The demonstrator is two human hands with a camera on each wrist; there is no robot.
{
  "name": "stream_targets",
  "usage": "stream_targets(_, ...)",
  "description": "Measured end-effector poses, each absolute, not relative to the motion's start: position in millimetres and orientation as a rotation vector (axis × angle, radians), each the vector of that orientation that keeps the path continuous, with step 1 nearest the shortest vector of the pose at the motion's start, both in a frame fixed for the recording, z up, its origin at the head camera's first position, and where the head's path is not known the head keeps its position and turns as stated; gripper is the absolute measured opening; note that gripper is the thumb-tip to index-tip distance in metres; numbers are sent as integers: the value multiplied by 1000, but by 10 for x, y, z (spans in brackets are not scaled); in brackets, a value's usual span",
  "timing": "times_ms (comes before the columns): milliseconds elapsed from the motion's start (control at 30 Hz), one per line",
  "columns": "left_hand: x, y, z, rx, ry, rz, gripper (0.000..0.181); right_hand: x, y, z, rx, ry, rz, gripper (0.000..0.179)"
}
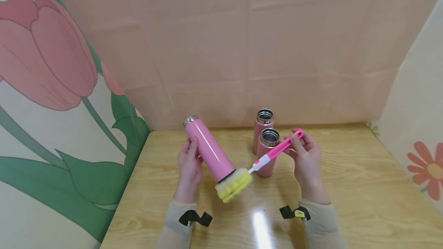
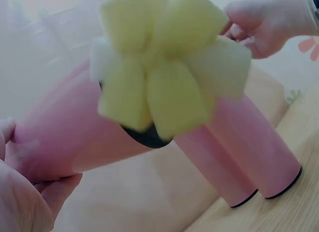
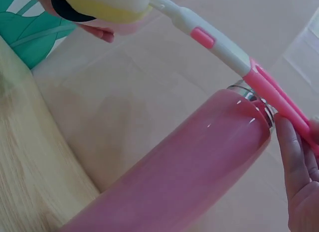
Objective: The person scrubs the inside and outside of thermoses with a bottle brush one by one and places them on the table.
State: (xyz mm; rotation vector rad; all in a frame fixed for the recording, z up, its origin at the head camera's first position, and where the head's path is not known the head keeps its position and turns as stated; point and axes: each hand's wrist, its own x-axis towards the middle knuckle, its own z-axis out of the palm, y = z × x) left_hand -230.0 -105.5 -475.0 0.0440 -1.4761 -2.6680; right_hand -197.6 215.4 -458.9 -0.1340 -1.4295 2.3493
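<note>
Pink bottle (image 1: 210, 150) was up in the air over the table (image 1: 346, 180), tilted, its steel neck toward the upper left and its dark base toward the lower right. The person's left hand (image 1: 189, 162) had it gripped around the body, thumb on the near side. Brush (image 1: 277, 150) came in from the other side — its yellow-and-white sponge head (image 1: 233, 185) sat right at the bottle's base, overlapping the rim from where I stood; couldn't tell how firmly it touched. Right hand (image 1: 307, 162) pinched the pink handle near its looped end, thumb against fingers. Behind the handle stood the front bottle (image 1: 266, 171), also pink, upright, mouth uncovered; the rear bottle (image 1: 258, 131), same kind, was just behind it, upright and uncovered too. Both forearms wore pale sleeves (image 1: 178, 222), with a black strap (image 1: 189, 217) at each wrist. Farther out — a plain pinkish backdrop (image 1: 277, 49) behind the wood-grain table, a big painted tulip (image 1: 52, 49) on the left wall, a red-petalled flower (image 1: 434, 170) on the right one.
</note>
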Motion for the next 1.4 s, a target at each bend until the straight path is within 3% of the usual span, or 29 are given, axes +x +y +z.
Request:
stream_targets(500, -2309, -994, -4756, 16, -1448, -2645, 53, -1937, 2142, -4536, -123, -1551, 2205, 15)
stream_targets(1400, -2326, -1019, -4801, 9, -1468, -2628, 56, -1912, 2180, -4517, -83, -1458, 2219, 14)
